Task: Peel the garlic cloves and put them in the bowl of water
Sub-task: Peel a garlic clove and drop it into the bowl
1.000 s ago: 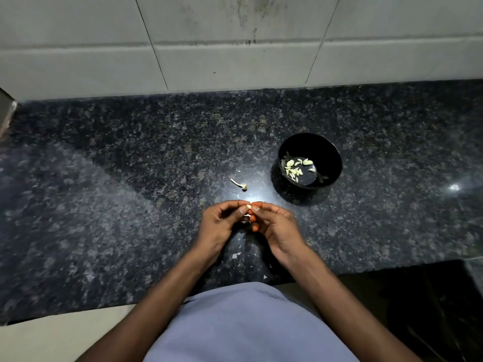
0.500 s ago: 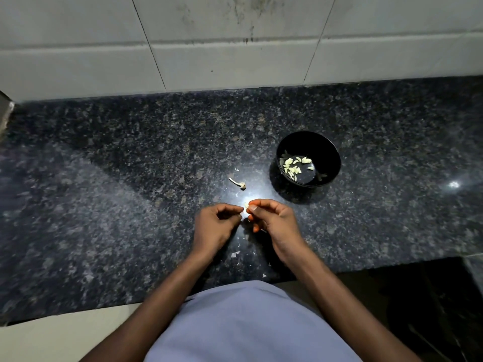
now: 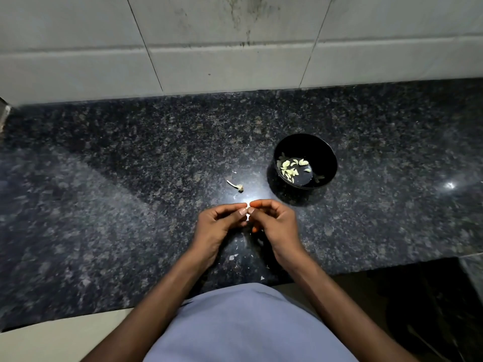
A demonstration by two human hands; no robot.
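A small white garlic clove (image 3: 247, 217) is pinched between the fingertips of my left hand (image 3: 219, 223) and my right hand (image 3: 274, 223), just above the dark granite counter (image 3: 104, 205); the fingers hide most of it. Both hands have curled fingers, and their thumb tips meet over the clove. A black bowl (image 3: 324, 155) of water stands to the right beyond my hands, with several peeled cloves (image 3: 290, 168) floating in it.
A garlic stem with root end (image 3: 236, 186) lies on the counter left of the bowl. Small skin flakes (image 3: 233, 256) lie under my wrists near the counter's front edge. A tiled wall (image 3: 235, 61) closes the back.
My hands came apart slightly half a second ago and have closed together again on the clove. The bowl and stem have not moved.
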